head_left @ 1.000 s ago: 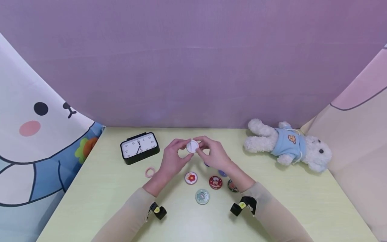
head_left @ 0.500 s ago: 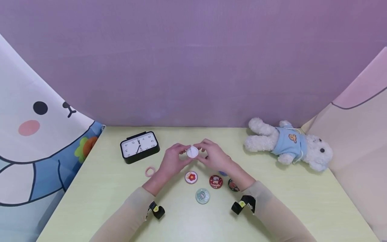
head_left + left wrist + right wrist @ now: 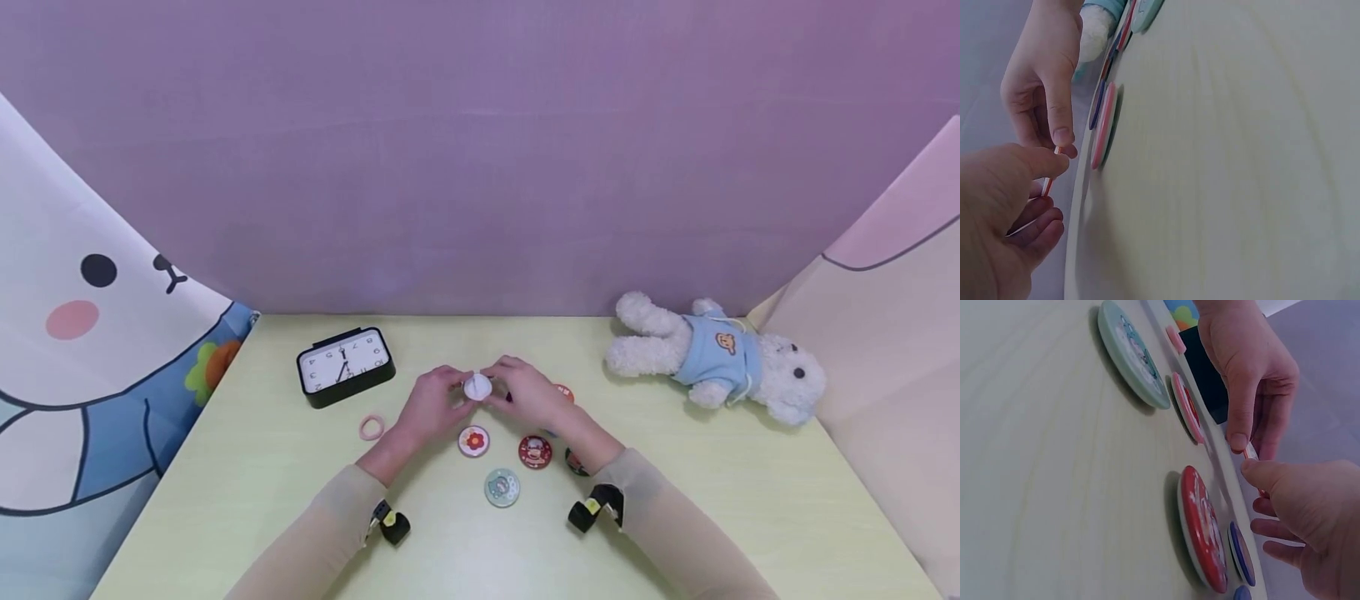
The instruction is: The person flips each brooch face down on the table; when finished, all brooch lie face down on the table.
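Observation:
Between my two hands is a small round badge (image 3: 477, 387), its white back facing up in the head view. Thumb and fingers of my left hand (image 3: 431, 404) pinch its left edge. My right hand (image 3: 528, 392) pinches the opposite edge. A raised white ridge crosses the back. From the side, in the left wrist view, the badge (image 3: 1047, 186) shows a thin white and red-orange edge. Just below the hands lie a flower badge (image 3: 473, 441), a red badge (image 3: 535, 452) and a pale green badge (image 3: 502, 487). A dark badge (image 3: 576, 462) is partly covered by the right forearm.
A black-framed clock (image 3: 346, 367) lies at the left rear, with a pink ring (image 3: 371, 427) in front of it. An orange-red badge (image 3: 565, 392) peeks out behind the right hand. On the right lies a white plush toy (image 3: 716, 358) in a blue shirt.
Both hands have come down and slightly nearer with the badge. Its back has tilted and the ridge now stands out. An orange-red badge has come into sight beside the right hand.

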`<state>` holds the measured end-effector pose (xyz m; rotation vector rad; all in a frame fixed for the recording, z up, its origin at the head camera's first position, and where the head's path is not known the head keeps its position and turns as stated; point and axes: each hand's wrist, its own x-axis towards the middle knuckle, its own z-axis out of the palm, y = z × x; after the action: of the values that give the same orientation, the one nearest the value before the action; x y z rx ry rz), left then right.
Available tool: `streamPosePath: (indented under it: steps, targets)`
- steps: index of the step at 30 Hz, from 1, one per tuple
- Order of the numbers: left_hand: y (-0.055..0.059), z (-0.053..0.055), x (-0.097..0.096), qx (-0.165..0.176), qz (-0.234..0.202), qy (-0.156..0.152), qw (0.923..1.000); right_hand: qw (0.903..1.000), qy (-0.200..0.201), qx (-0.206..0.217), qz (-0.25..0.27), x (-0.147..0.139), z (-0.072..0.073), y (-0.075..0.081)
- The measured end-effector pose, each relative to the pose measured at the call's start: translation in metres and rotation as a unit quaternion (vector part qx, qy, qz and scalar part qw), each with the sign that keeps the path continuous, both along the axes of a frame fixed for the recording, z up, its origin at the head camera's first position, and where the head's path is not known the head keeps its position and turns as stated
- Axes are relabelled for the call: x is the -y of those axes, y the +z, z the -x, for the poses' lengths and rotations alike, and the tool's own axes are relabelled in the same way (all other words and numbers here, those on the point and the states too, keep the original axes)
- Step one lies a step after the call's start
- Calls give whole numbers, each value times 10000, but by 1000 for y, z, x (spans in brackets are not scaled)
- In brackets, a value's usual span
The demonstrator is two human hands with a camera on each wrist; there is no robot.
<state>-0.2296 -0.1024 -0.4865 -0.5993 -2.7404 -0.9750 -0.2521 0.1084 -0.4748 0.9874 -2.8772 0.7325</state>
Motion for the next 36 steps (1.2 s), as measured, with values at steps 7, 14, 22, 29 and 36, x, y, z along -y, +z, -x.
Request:
streamPosePath:
  steps: [7, 14, 22, 29, 36]
  targets:
    - [-2, -1, -1, 298, -13, 18, 9996, 9995, -51, -44, -316, 3, 0, -6]
    - [-8, 0, 0, 252, 268, 29, 9993, 9988, -20, -206, -455, 6, -1, -9]
    - [-11, 4, 0, 245, 532, 92, 9982, 9984, -93, -202, -513, 7, -1, -13]
    - [-3, 4, -2, 284, 737, 62, 9969, 9991, -117, -195, -352, -6, 1, -3]
    - [17, 1, -24, 612, 791, -256, 9947, 9988, -203, -299, -339, -40, 4, 11]
